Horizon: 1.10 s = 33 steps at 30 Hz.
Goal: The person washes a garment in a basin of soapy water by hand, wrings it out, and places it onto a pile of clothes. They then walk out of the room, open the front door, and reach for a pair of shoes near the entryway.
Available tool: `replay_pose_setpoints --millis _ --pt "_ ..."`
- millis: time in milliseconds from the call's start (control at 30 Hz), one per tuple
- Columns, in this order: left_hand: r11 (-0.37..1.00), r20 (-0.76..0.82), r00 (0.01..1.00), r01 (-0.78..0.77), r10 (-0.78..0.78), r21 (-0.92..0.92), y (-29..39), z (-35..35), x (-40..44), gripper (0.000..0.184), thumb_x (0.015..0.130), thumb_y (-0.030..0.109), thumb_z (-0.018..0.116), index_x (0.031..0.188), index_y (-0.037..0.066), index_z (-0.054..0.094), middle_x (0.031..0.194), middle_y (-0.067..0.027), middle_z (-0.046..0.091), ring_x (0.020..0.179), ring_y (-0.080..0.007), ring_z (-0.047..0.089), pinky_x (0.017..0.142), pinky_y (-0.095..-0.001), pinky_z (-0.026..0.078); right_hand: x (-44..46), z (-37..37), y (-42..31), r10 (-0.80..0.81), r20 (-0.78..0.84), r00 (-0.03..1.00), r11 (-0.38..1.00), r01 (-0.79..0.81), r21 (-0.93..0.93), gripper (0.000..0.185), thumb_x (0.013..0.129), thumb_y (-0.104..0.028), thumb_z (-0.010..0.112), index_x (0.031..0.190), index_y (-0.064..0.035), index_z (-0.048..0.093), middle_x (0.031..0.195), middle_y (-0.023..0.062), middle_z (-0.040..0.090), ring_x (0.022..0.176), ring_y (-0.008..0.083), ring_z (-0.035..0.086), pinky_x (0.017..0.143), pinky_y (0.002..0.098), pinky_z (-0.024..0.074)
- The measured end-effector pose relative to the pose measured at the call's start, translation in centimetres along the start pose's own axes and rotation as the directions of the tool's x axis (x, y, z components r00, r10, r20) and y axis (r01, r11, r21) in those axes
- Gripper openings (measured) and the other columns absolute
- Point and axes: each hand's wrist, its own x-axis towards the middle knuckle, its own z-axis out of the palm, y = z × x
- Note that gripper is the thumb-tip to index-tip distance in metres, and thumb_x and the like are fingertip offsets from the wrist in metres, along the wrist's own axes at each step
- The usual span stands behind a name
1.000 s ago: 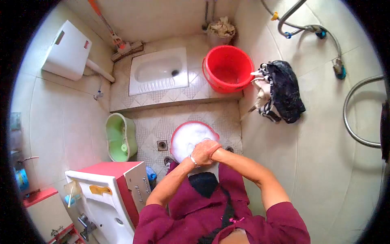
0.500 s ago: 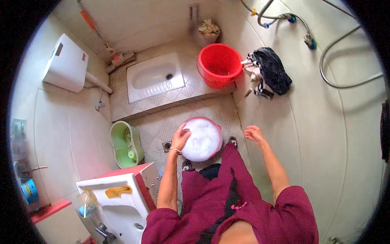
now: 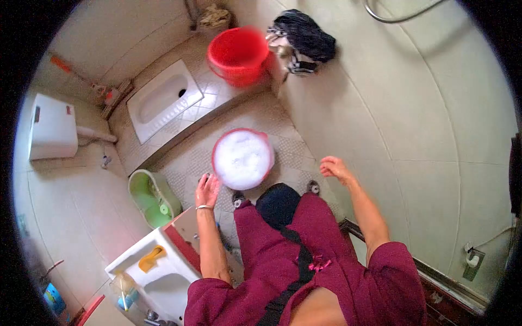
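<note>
A red-rimmed basin point(image 3: 243, 159) full of white suds stands on the tiled floor in front of my feet. My left hand point(image 3: 207, 189) hangs beside the basin's lower left rim, its fingers extended and holding nothing; it wears a bracelet at the wrist. Out to the right, by the wall, my right hand point(image 3: 335, 169) is in the air with loosely bent fingers and nothing in it. Between my legs, behind the basin, shows a round black shape like a stool seat point(image 3: 278, 205).
A red bucket point(image 3: 237, 57) stands on the raised step beside the squat toilet point(image 3: 163, 100). Dark and white clothes point(image 3: 304, 38) hang by the right wall. A green mop bucket point(image 3: 153, 198) and a white washbasin point(image 3: 155, 269) are at left.
My left hand has drawn back from above the suds to beside the rim, its fingers straightening. The view has turned, and more of the black seat shows. My right hand stays out to the side.
</note>
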Motion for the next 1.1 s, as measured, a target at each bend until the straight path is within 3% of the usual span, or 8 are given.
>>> replay_pose_setpoints --millis 100,233,400,600,800,1000,1067,1100 --pt "0.999 0.021 1.000 0.003 -0.002 -0.040 -3.2 0.9 0.3 0.040 0.082 0.020 0.049 0.119 0.007 0.041 0.121 -0.0132 0.044 0.101 -0.0266 0.048 0.084 -0.0367 0.043 -0.7 -5.4 4.3 -0.049 0.051 0.998 0.999 0.049 -0.012 0.020 0.080 -0.014 0.053 0.098 -0.0042 0.053 0.079 0.0053 0.059 0.066 0.0124 0.057 0.057 0.0268 0.0488" --pt "0.998 -0.036 0.999 -0.002 0.000 -0.069 -8.0 4.2 0.4 0.042 0.083 0.021 0.048 0.121 0.007 0.040 0.123 -0.0120 0.043 0.101 -0.0265 0.048 0.085 -0.0376 0.042 -4.1 -13.9 12.3 0.089 -0.181 0.979 0.991 -0.106 -0.085 0.018 0.081 -0.013 0.051 0.095 -0.0037 0.055 0.076 0.0055 0.060 0.063 0.0132 0.058 0.054 0.0261 0.0474" --pt "0.997 0.087 0.993 0.079 -0.076 -0.028 -10.6 8.5 0.4 0.033 0.080 0.021 0.054 0.109 0.009 0.044 0.111 -0.0131 0.048 0.090 -0.0258 0.051 0.075 -0.0393 0.046 -10.9 -22.1 24.8 0.290 -0.413 0.863 0.957 -0.266 0.116 0.017 0.082 -0.013 0.046 0.096 -0.0043 0.051 0.077 0.0087 0.059 0.064 0.0180 0.058 0.055 0.0305 0.0495" --pt "0.964 0.142 0.968 0.176 -0.207 0.201 -9.5 8.6 0.9 0.035 0.079 0.023 0.054 0.110 0.008 0.047 0.108 -0.0105 0.052 0.095 -0.0226 0.051 0.076 -0.0364 0.046 -20.7 -16.4 31.0 0.374 -0.561 0.739 0.884 -0.100 0.457 0.015 0.081 -0.017 0.053 0.091 -0.0053 0.054 0.071 0.0078 0.058 0.060 0.0165 0.057 0.051 0.0300 0.0497" --pt "0.957 0.059 0.975 0.196 -0.213 0.215 -7.5 5.0 -0.9 0.045 0.083 0.026 0.042 0.124 0.008 0.038 0.130 -0.0067 0.038 0.118 -0.0194 0.036 0.094 -0.0357 0.033 -26.6 -9.7 32.2 0.417 -0.533 0.736 0.877 -0.171 0.450 0.014 0.080 -0.015 0.051 0.087 -0.0043 0.056 0.071 0.0067 0.059 0.056 0.0144 0.057 0.049 0.0290 0.0493" --pt "0.911 0.050 0.960 0.245 -0.276 0.331 -13.0 6.1 0.3 0.031 0.081 0.021 0.046 0.108 0.006 0.049 0.114 -0.0073 0.051 0.098 -0.0223 0.051 0.081 -0.0350 0.044 -32.3 -13.1 38.4 0.422 -0.606 0.674 0.840 -0.041 0.540 0.015 0.080 -0.014 0.052 0.088 -0.0027 0.056 0.073 0.0075 0.060 0.057 0.0143 0.057 0.049 0.0282 0.0494" --pt "0.903 -0.129 0.902 0.423 -0.412 0.075 -17.1 8.9 1.2 0.025 0.081 0.020 0.043 0.096 0.005 0.056 0.103 -0.0081 0.057 0.094 -0.0196 0.052 0.079 -0.0349 0.044 -35.6 -14.6 38.8 0.414 -0.676 0.610 0.841 0.027 0.540 0.016 0.079 -0.014 0.054 0.090 -0.0028 0.056 0.073 0.0076 0.060 0.058 0.0141 0.058 0.049 0.0284 0.0497" --pt "0.876 -0.102 0.935 0.353 -0.339 0.327 -21.1 12.9 -4.4 0.032 0.079 0.018 0.045 0.109 0.007 0.049 0.114 -0.0089 0.051 0.107 -0.0210 0.047 0.084 -0.0354 0.042 -36.9 -15.4 40.3 0.429 -0.684 0.590 0.826 0.050 0.562 0.016 0.079 -0.014 0.054 0.090 -0.0028 0.056 0.073 0.0076 0.060 0.058 0.0141 0.058 0.049 0.0284 0.0497"
